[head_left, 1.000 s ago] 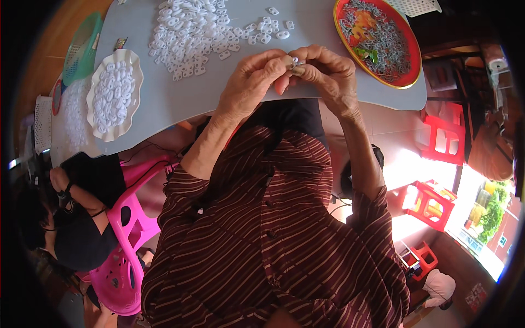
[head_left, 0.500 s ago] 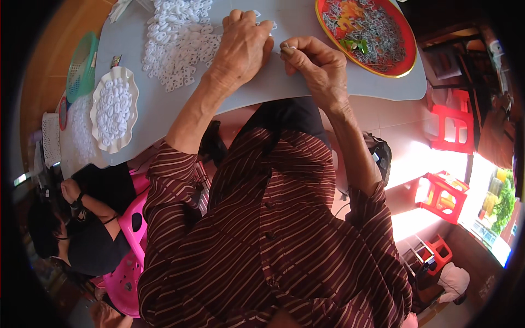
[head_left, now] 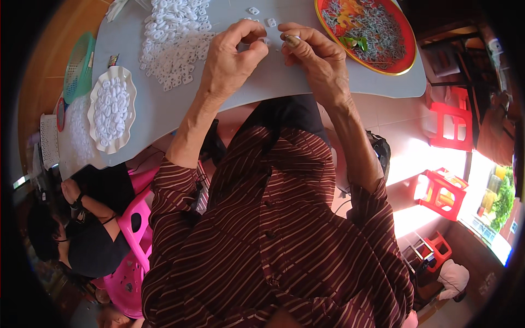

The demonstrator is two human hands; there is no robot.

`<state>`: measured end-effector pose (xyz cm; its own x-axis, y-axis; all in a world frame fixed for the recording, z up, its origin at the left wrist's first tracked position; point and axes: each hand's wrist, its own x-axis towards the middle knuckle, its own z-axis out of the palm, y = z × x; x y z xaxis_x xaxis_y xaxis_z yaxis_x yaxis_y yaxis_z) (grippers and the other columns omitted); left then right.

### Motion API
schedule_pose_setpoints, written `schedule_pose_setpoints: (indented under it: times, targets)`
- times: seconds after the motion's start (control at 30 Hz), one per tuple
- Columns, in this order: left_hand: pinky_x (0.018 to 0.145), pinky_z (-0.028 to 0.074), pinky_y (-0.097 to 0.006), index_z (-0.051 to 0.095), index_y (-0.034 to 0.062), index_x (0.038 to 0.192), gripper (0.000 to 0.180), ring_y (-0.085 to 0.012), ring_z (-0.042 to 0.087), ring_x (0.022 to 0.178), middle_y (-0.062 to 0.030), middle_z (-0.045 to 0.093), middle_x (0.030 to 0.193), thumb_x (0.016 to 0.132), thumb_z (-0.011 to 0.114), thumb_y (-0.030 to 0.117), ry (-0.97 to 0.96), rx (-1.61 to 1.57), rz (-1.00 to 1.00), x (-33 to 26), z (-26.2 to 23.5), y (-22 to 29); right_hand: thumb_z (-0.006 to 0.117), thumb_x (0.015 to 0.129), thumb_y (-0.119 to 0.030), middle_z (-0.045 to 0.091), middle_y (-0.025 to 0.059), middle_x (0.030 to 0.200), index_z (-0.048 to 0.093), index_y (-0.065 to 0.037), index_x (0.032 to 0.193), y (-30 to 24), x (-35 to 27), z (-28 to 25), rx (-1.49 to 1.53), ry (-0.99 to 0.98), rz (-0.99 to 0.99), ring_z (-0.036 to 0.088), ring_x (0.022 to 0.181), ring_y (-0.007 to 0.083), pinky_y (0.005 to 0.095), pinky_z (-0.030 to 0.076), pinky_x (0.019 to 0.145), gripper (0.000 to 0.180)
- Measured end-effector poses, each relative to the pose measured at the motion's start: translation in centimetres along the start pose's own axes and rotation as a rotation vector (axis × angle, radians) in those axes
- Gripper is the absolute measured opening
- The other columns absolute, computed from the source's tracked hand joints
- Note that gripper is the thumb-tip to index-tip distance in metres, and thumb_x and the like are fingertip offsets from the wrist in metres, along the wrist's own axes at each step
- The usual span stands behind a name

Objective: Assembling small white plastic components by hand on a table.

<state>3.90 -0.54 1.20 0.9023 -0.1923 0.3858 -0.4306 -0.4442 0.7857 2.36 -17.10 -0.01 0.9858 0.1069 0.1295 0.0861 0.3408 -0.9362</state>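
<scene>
My left hand (head_left: 232,54) and my right hand (head_left: 314,57) meet over the grey table (head_left: 164,109), fingertips almost touching. Each pinches a small white plastic piece (head_left: 267,40) between thumb and fingers; the piece is mostly hidden by the fingers. A loose heap of the same small white pieces (head_left: 175,38) lies just left of my left hand. A couple of single white pieces (head_left: 262,16) lie above the hands.
A red round tray (head_left: 367,33) of grey pieces sits at the right. A white scalloped dish (head_left: 111,108) full of white pieces and a green basket (head_left: 78,65) stand left. Another person in black (head_left: 82,229) sits on a pink chair lower left. Red stools (head_left: 445,194) stand right.
The view has tipped down, so the table sits higher in the picture. My left hand came back from the white heap to meet my right hand again.
</scene>
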Motion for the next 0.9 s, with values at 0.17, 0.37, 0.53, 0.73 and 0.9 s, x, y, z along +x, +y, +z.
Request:
schedule_pose_setpoints:
  times: [0.17,0.37,0.53,0.73,0.9]
  targets:
    - [0.063,0.045,-0.023,0.058,0.0031,0.092,0.017,-0.0087,0.054,0.068,-0.0014,0.059,0.076,0.075,0.059,0.0,0.041,-0.306,-0.06,-1.0,0.6,0.2,0.062,0.086,-0.013,0.062,0.0031,0.08,0.065,0.0,0.093,-0.2,0.1,0.6,-0.018,-0.089,0.06,0.053,0.071,0.007,0.0217,0.046,0.064,0.015]
    - [0.07,0.043,-0.019,0.057,0.0002,0.094,0.011,-0.0064,0.053,0.076,-0.0008,0.059,0.082,0.084,0.059,0.004,0.259,-0.763,-0.186,-2.6,3.1,1.1,0.063,0.085,-0.012,0.063,0.0025,0.079,0.065,0.0,0.093,0.6,-0.2,0.9,0.07,0.002,-0.022,0.054,0.069,0.0073,0.0213,0.046,0.064,0.014]
    - [0.075,0.043,-0.02,0.06,-0.0023,0.095,0.011,-0.0085,0.053,0.078,-0.0025,0.059,0.084,0.085,0.056,0.001,0.331,-0.909,-0.194,-2.4,3.1,1.6,0.063,0.085,-0.011,0.061,0.0018,0.076,0.065,-0.001,0.102,0.6,-0.5,0.4,-0.068,0.0,-0.04,0.055,0.068,0.0072,0.02,0.045,0.066,0.02]
    - [0.074,0.042,-0.019,0.063,-0.0023,0.094,0.011,-0.0071,0.053,0.079,-0.0011,0.06,0.085,0.085,0.057,0.002,0.218,-0.9,-0.187,-1.2,1.3,0.5,0.062,0.085,-0.008,0.062,0.0022,0.077,0.063,0.0,0.103,0.4,-0.4,0.7,-0.107,-0.02,-0.061,0.057,0.069,0.0079,0.02,0.047,0.065,0.02]
    - [0.073,0.041,-0.016,0.064,-0.0011,0.094,0.012,-0.0041,0.052,0.079,0.0009,0.06,0.085,0.085,0.058,0.005,0.128,-0.795,-0.216,-0.8,0.5,0.4,0.061,0.085,-0.006,0.062,0.004,0.078,0.061,0.003,0.098,0.1,-0.5,1.0,-0.064,-0.031,-0.03,0.059,0.069,0.0088,0.0211,0.049,0.065,0.016]
